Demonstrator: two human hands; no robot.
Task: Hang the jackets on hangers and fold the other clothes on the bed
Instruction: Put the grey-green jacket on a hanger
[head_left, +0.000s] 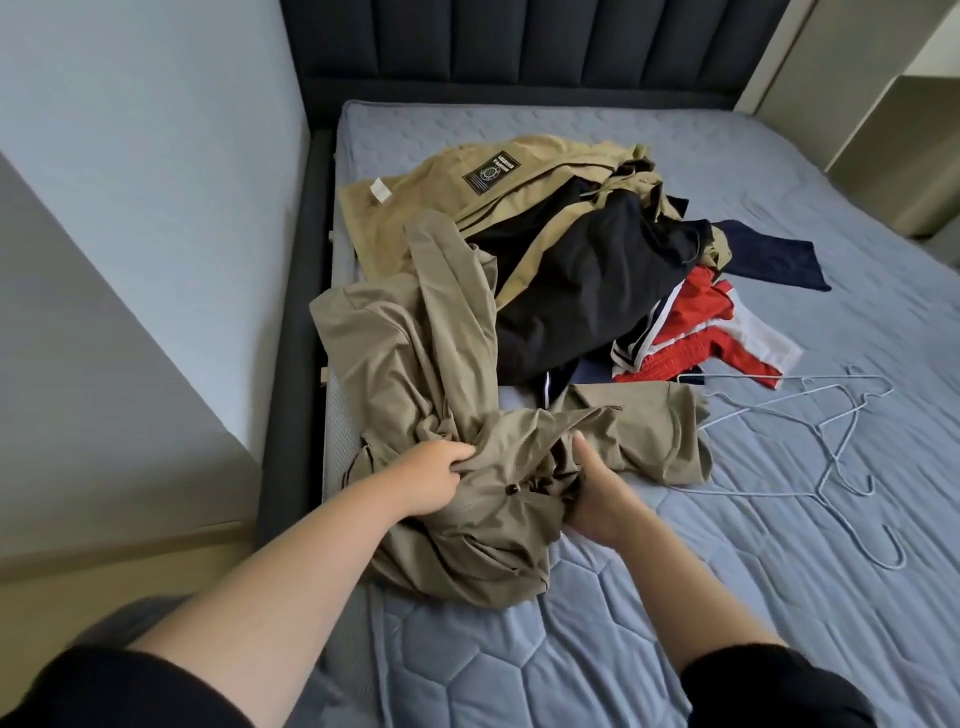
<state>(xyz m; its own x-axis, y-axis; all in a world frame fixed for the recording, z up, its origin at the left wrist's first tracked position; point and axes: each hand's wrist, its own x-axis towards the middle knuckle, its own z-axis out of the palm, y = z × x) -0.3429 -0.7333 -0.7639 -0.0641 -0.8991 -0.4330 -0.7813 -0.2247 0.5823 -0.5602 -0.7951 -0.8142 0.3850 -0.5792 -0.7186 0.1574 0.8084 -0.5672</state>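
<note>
L hand (436, 480) & R hand (597, 501) both grip the bunched khaki jacket (441, 364) at the bed (675, 597) near-left edge, its length running away twd the pile (597, 270); hangers (810, 431) lie rightward, nearer R hand.

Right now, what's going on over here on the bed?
A person is sorting clothes on the mattress. Both hands hold a crumpled khaki garment at the near edge: the left hand bunches the fabric, and the right hand grips it from the other side. Behind it, still heaped together, lie a tan jacket, a black garment and red-and-white clothing. Light blue wire hangers lie bare to the right.
</note>
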